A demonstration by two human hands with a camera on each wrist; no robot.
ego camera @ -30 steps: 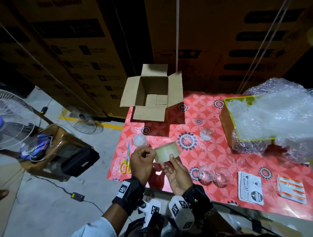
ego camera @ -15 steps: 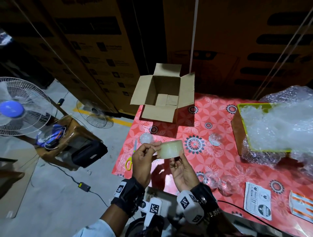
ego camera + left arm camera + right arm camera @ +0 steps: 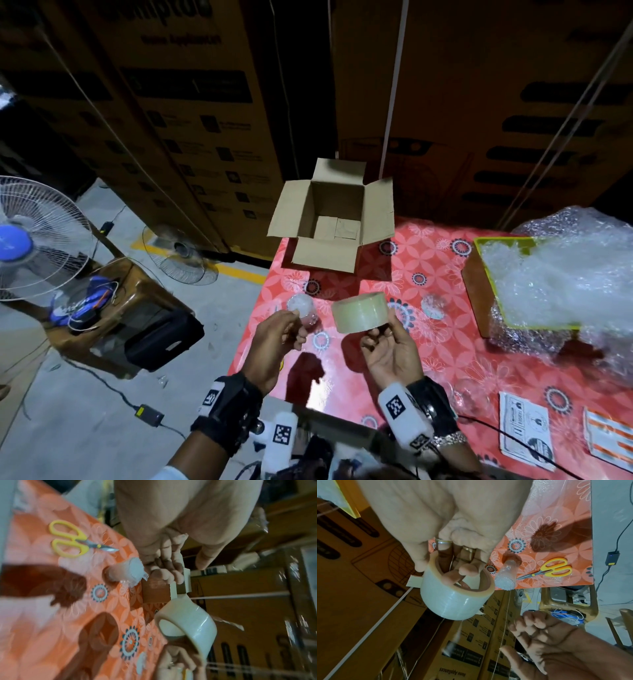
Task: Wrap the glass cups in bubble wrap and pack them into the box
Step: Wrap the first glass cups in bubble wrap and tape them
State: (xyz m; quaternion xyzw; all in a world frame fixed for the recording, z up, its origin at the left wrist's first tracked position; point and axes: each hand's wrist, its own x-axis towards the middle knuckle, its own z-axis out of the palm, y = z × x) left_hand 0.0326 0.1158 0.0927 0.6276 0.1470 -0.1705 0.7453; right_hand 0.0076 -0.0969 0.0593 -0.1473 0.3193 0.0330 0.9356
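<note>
The right hand [image 3: 390, 353] holds a roll of clear packing tape [image 3: 359, 312] above the near part of the table: two fingers [image 3: 453, 576] are hooked inside the core and the thumb presses on the outer side. The left hand [image 3: 277, 342] is just beside the roll, apart from it, with fingers curled and thumb against the forefinger. A thin strip of tape seems to run from the roll toward this hand in the right wrist view, but I cannot tell surely whether it pinches the strip.

One glass cup already covered in bubble wrap [image 3: 301, 306] stands on the table with red flowered cloth [image 3: 428, 270], just behind the left hand. A bare glass cup [image 3: 433, 306] stands further right, and another clear glass [image 3: 471, 394] is near the right wrist. The open brown cardboard box [image 3: 330, 222] sits at the far edge of the table, its flaps spread. A heap of loose bubble wrap [image 3: 565, 274] fills a green-rimmed tray [image 3: 507, 241] at the right. Yellow-handled scissors [image 3: 72, 539] lie near the wrapped cup.

On the big cartons [image 3: 471, 655] behind, the words "Home Appliances" can be read; other print is too small
</note>
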